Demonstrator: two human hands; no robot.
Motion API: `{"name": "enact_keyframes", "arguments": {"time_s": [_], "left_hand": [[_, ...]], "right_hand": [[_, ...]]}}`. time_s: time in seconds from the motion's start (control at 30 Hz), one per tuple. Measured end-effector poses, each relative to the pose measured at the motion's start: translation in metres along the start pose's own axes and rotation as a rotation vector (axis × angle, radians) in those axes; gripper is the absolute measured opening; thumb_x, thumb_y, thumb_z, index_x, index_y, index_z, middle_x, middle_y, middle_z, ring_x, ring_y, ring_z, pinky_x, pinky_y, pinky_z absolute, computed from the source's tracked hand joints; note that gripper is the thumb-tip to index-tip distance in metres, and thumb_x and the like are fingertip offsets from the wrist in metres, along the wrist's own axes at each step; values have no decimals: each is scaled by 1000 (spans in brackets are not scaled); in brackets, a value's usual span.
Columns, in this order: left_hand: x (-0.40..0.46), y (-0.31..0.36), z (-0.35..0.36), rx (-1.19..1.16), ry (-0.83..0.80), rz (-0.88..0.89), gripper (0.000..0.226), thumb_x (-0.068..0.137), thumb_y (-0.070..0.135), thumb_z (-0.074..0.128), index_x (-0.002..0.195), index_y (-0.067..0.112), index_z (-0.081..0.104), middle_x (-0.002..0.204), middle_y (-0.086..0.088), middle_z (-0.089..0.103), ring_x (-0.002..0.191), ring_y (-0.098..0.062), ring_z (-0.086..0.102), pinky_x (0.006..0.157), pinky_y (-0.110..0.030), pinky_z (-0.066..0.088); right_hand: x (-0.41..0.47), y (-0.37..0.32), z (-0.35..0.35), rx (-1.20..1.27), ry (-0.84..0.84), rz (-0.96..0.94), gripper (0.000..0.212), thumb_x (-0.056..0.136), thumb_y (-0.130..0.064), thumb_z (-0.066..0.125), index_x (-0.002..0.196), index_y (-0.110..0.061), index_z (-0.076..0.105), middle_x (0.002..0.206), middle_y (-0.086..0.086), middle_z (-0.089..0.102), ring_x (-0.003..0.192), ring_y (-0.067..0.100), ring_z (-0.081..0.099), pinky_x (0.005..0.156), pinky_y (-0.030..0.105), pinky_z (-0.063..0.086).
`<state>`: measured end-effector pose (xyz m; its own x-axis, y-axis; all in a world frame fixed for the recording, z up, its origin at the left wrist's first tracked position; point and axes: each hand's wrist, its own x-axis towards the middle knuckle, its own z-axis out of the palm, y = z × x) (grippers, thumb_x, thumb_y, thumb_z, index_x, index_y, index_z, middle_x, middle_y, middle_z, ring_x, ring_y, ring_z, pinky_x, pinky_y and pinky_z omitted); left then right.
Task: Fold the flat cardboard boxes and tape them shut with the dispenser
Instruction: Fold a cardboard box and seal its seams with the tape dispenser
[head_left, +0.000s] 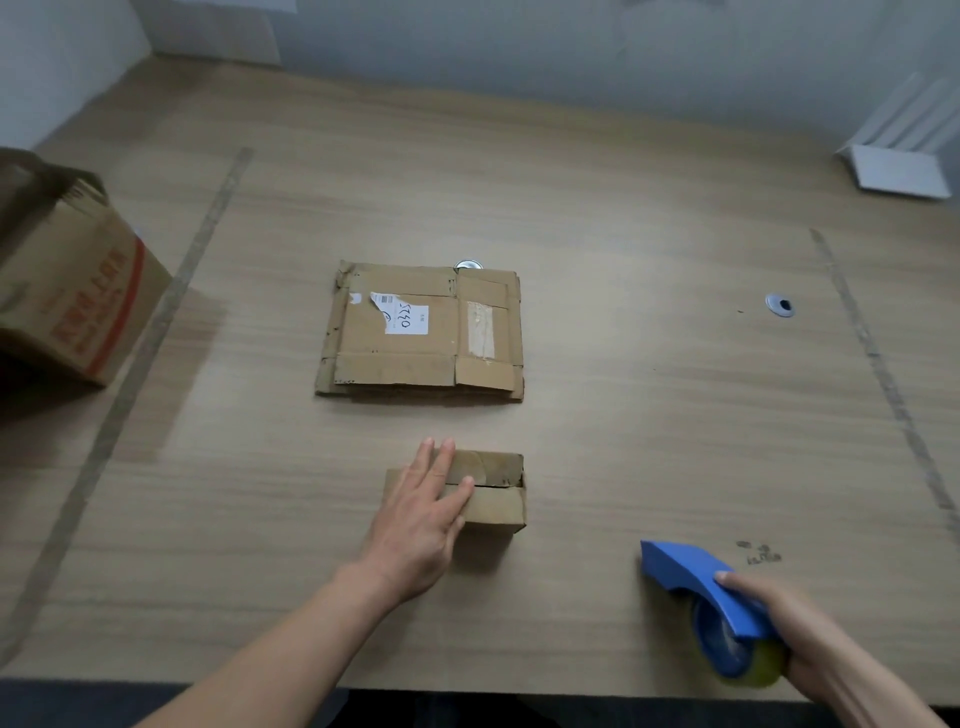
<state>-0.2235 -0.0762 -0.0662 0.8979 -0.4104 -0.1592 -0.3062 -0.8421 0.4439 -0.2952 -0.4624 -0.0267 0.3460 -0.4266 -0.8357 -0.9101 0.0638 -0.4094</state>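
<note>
The left hand (423, 512) is lying flat, fingers straight and close together, pressing down on the top of a small folded box (493, 496) that is sitting on the wooden table (623, 415). The palm is covering the box's left part, and the fingertips are reaching over its far left corner; just to the right of the fingers the two top flaps are meeting along a seam that is showing no tape. Well beyond the fingertips, farther out on the table, a stack of flat cardboard boxes (421, 330) is lying, the top one bearing a torn white label with handwriting and a strip of old clear tape. Peeking out from behind the far edge of that stack is a round metal object (469, 264), mostly hidden. The right hand (789, 629) is gripping the blue tape dispenser (696, 582) near the table's front edge, well to the right of the small box, fingers curling over the top of the blue body while the roll of tape is sitting under the palm; the dispenser's nose is pointing away and to the left, toward the box. Far off to the left of the left hand a large open carton (67, 291) with red printing is standing. Far beyond the right hand a small metal ring (780, 305) is set in the tabletop, and a white folded object (904, 156) is resting at the far right corner.
</note>
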Motion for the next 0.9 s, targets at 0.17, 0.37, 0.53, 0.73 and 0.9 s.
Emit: {"name": "enact_keyframes", "arguments": {"time_s": [0.17, 0.37, 0.53, 0.73, 0.9], "left_hand": [[-3, -4, 7, 16, 212, 114, 20, 84, 22, 69, 103, 18, 72, 145, -14, 51, 138, -36, 39, 110, -50, 39], [5, -3, -1, -263, 269, 59, 14, 73, 8, 78, 84, 16, 74, 98, 2, 70, 92, -18, 57, 78, -29, 53], [16, -2, -44, -1184, 69, -447, 31, 93, 32, 57, 114, 15, 70, 91, 3, 72, 89, -13, 65, 90, -30, 49], [20, -2, -67, -1519, 7, -611, 40, 105, 42, 36, 101, 22, 70, 74, 5, 72, 76, -13, 64, 88, -36, 43], [22, -2, -67, -1509, 94, -678, 34, 101, 11, 44, 83, 17, 73, 69, -2, 70, 71, -16, 60, 81, -35, 44]], "right_hand": [[-40, -26, 37, 132, -191, -183, 39, 73, -13, 79, 105, 7, 66, 75, 20, 71, 64, 31, 62, 54, 33, 52], [-95, -80, 107, 101, -481, -560, 77, 43, -29, 81, 117, -10, 71, 106, 20, 74, 86, 31, 68, 73, 38, 52], [-105, -107, 152, 33, -670, -649, 77, 49, -24, 80, 124, -12, 69, 112, 18, 73, 91, 30, 69, 74, 32, 58], [-99, -120, 176, -19, -767, -662, 73, 52, -23, 79, 123, -13, 70, 114, 19, 70, 93, 32, 68, 74, 33, 59], [-94, -122, 183, -45, -794, -649, 75, 50, -24, 80, 123, -13, 69, 112, 18, 71, 92, 31, 68, 74, 33, 59]]}}
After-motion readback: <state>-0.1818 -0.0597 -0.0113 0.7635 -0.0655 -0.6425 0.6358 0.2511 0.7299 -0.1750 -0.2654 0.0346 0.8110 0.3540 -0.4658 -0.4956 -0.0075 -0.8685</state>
